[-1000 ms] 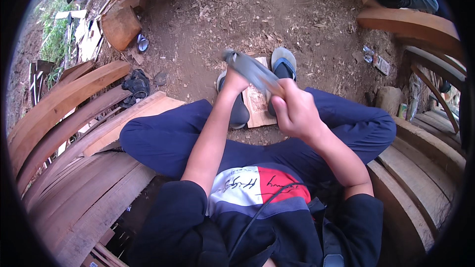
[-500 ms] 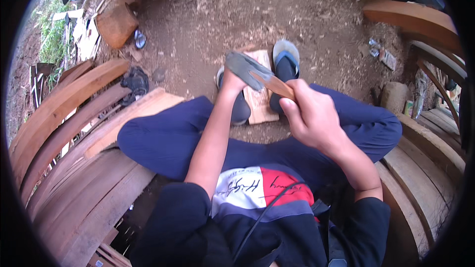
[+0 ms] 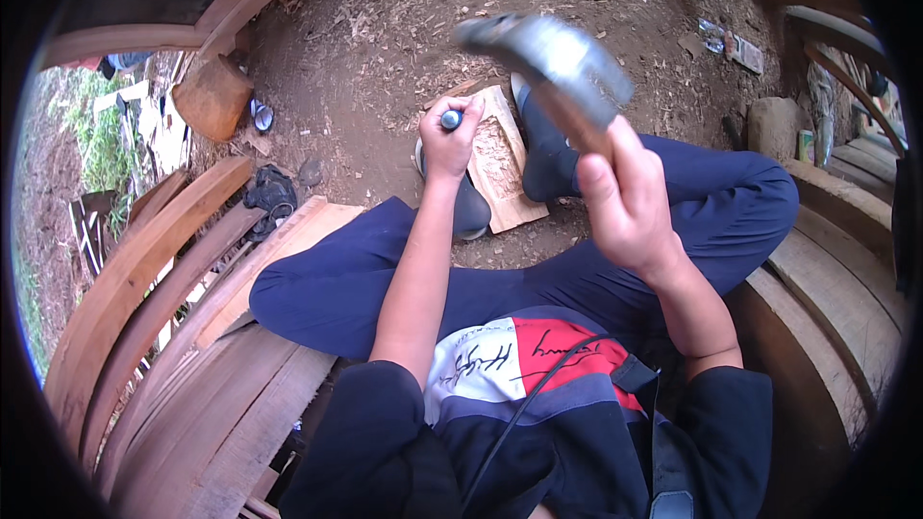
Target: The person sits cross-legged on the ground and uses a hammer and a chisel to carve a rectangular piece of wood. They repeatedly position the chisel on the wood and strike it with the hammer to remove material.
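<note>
Board (image 3: pixel 497 161), pale wood with a roughly cut middle, lies on the ground (image 3: pixel 375 101) between the left foot (image 3: pixel 469 210) and right foot (image 3: pixel 550 156); the feet presumably steady its sides, though firm contact cannot be confirmed. Left hand (image 3: pixel 445 142) is closed around an upright tool, round blue end (image 3: pixel 452 119) facing up, over the board's left edge; the grip probably keeps the shaft upright and the end exposed. Tool's lower end is hidden by the fist; whether it meets the wood, cannot tell. Right hand (image 3: pixel 627 194) grips the wooden handle of a hammer (image 3: pixel 553 53), its blurred metal head raised clear of the left hand, likely for swinging room. Surroundings: chips on the ground, curved timbers (image 3: pixel 144 274) at left and planks (image 3: pixel 817 312) at right hemming in both knees, dark bundle (image 3: pixel 271 197) beside the left timbers, wood block (image 3: pixel 213 98) farther out. Hammer blocks the view of the right foot's front.
</note>
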`<action>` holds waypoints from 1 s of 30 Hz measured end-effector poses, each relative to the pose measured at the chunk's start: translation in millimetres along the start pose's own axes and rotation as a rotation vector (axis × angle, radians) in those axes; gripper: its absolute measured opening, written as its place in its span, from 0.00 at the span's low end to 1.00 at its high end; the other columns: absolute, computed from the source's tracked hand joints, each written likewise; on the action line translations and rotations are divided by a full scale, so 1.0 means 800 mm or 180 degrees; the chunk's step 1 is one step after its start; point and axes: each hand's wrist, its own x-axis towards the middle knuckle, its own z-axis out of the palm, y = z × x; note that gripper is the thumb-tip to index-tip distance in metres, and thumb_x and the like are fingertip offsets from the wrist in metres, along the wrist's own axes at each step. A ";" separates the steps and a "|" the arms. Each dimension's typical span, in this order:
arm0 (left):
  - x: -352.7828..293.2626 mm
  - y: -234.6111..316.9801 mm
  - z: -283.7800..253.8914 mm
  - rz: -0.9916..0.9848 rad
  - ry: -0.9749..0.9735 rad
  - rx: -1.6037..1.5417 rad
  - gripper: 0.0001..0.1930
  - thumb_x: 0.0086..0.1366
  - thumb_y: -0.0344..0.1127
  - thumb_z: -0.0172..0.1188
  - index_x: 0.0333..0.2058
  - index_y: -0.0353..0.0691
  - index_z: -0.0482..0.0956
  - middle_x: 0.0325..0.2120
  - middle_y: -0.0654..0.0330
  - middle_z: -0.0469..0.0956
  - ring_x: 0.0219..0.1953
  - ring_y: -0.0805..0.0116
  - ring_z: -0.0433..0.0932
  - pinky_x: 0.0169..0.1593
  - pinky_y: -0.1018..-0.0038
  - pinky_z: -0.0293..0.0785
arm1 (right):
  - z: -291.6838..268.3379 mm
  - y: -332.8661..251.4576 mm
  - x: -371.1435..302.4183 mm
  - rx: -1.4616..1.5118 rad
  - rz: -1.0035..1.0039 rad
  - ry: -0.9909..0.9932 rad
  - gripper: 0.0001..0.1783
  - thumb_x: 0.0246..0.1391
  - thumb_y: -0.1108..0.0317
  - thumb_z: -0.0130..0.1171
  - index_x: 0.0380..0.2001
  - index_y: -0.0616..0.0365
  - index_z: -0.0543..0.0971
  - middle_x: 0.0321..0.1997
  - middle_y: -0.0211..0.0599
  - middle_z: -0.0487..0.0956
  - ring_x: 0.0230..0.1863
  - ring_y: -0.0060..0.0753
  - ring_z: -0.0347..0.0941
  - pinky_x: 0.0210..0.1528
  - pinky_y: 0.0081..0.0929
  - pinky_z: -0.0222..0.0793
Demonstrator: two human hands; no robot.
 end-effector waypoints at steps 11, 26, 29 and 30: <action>0.105 -0.020 -0.003 -0.1038 0.0642 -0.0535 0.19 0.62 0.43 0.68 0.20 0.45 0.69 0.16 0.64 0.71 0.21 0.71 0.74 0.30 0.71 0.73 | -0.004 0.066 -0.009 0.1416 0.1285 0.1088 0.20 0.70 0.52 0.44 0.42 0.61 0.71 0.19 0.20 0.64 0.16 0.09 0.57 0.16 0.13 0.54; 0.074 -0.013 -0.029 -0.0502 -0.0683 0.0159 0.12 0.65 0.37 0.65 0.38 0.39 0.71 0.34 0.54 0.82 0.39 0.64 0.83 0.43 0.69 0.81 | 0.007 0.077 -0.018 0.1172 0.1393 0.0692 0.20 0.71 0.52 0.42 0.41 0.61 0.71 0.21 0.22 0.64 0.16 0.09 0.58 0.16 0.13 0.55; 0.065 0.002 -0.021 -0.0251 -0.0753 0.0301 0.13 0.64 0.36 0.65 0.40 0.38 0.72 0.37 0.54 0.82 0.40 0.65 0.83 0.45 0.70 0.80 | 0.009 0.077 -0.019 0.1160 0.1426 0.0613 0.20 0.71 0.52 0.42 0.41 0.61 0.71 0.21 0.22 0.64 0.15 0.09 0.57 0.16 0.13 0.55; 0.065 0.005 -0.018 -0.0207 -0.0783 0.0410 0.13 0.64 0.36 0.65 0.41 0.38 0.72 0.37 0.54 0.82 0.40 0.65 0.83 0.46 0.71 0.80 | 0.009 0.076 -0.019 0.1176 0.1426 0.0590 0.20 0.71 0.52 0.42 0.41 0.61 0.71 0.21 0.22 0.64 0.15 0.09 0.57 0.16 0.13 0.55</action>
